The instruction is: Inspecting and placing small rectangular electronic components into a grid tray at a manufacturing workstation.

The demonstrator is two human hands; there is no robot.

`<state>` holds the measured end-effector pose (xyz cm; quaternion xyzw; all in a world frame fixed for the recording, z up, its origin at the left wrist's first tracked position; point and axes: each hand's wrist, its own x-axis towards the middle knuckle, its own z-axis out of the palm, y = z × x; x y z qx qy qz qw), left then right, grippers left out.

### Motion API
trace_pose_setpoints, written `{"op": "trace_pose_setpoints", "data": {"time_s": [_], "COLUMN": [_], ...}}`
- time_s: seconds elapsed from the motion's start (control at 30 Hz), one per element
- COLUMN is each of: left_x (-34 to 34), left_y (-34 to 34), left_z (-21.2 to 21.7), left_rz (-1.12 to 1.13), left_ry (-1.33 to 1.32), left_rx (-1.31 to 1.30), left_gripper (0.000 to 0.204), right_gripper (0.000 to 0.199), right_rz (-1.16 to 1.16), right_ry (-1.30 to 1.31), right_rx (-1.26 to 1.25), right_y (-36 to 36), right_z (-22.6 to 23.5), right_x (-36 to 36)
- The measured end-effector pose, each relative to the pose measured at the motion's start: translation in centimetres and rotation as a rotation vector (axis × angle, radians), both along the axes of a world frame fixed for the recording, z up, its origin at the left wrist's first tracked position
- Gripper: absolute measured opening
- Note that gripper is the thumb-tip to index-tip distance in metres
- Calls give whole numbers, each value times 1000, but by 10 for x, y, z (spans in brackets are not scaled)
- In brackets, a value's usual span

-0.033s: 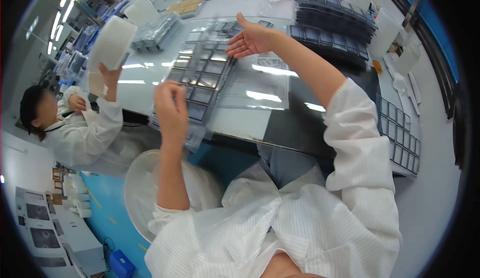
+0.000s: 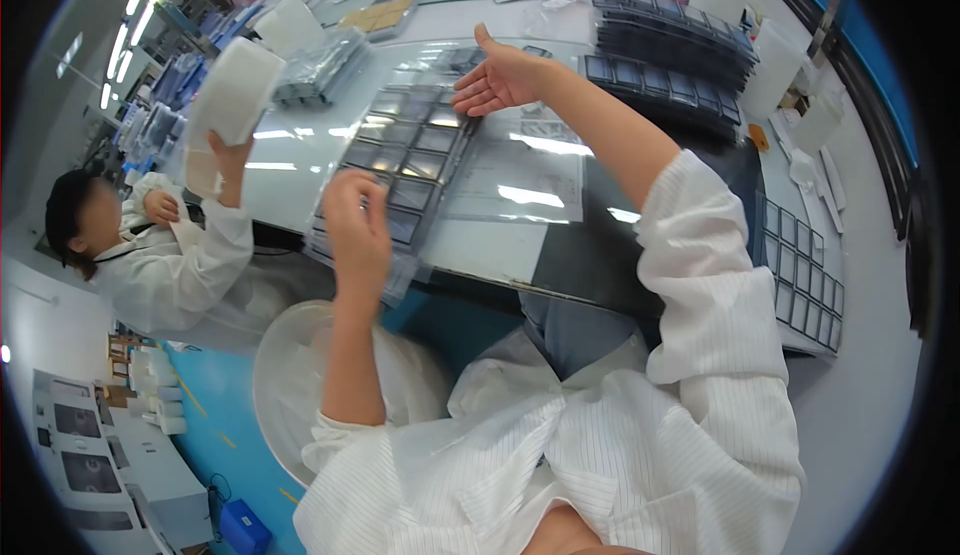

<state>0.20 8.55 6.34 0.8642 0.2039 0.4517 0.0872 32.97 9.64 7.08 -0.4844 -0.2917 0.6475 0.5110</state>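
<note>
The left hand point(image 2: 357, 227) was curled over the near end of a long compartmented tray point(image 2: 415, 150) lying on the table point(image 2: 290, 170), its fingers seemingly pinching the tray's clear wrapping, though the back of the hand hid the grip itself. The right hand point(image 2: 500, 80) was open, palm up and fingers spread, at the tray's far end, holding nothing. A co-worker's hand point(image 2: 232, 155) at the left raised a white stack point(image 2: 232, 90), its contents too blurred to tell.
</note>
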Motion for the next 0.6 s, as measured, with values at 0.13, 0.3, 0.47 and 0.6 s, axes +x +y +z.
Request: {"op": "trace_pose_setpoints", "data": {"time_s": [0.13,0.3,0.47,0.6], "left_x": [-2,-28,-33,-40], "left_y": [-30,-31,-18,-16], "left_z": [-16,-30,-43,-54], "left_rz": [-72,83,153,-328], "left_ry": [94,-58,-793,-508], "left_rx": [48,-3,-383,-1164], "left_gripper": [11,29,50,44], "right_gripper": [75,32,14,18], "right_rz": [19,116,-70,-335], "right_ry": [-227,-839,-804,-762], "right_rx": [-99,464,912,783], "right_y": [46,6,-115,-181], "right_z": [-6,24,74,71], "right_x": [17,-36,-60,-57]}}
